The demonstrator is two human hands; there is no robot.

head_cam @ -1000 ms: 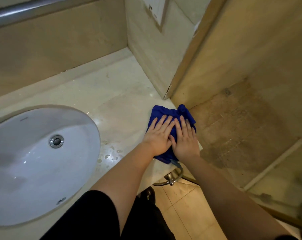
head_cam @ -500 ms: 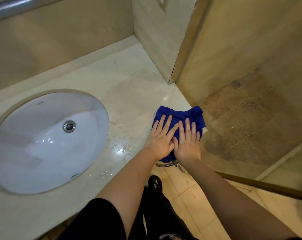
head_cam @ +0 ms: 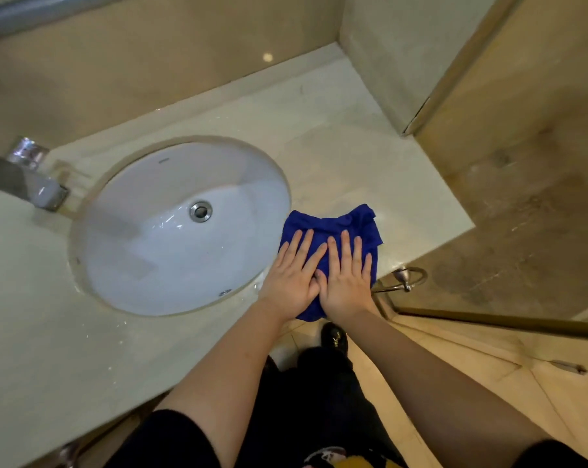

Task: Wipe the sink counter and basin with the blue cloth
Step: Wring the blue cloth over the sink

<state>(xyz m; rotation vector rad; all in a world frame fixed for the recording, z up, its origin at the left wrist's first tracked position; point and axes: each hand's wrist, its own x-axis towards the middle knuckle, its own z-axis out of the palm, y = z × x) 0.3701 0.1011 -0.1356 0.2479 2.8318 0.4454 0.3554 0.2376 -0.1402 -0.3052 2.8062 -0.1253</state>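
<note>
As hands (head_cam: 291, 282) (head_cam: 348, 282) press, blue cloth (head_cam: 336, 224) lies front-to-back

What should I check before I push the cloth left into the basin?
1. Both hands flat on cloth: ok; left hand and right hand press the cloth side by side.
2. Cloth fully on counter: not ok; its near edge hangs over the front.
3. Cloth next to basin: ok; it lies by the right rim.
4. Counter dry at the basin's front rim: not ok; droplets there.
5. Tap out of the way: ok; it stands across the basin.
6. Drain closed: cannot tell.
</note>
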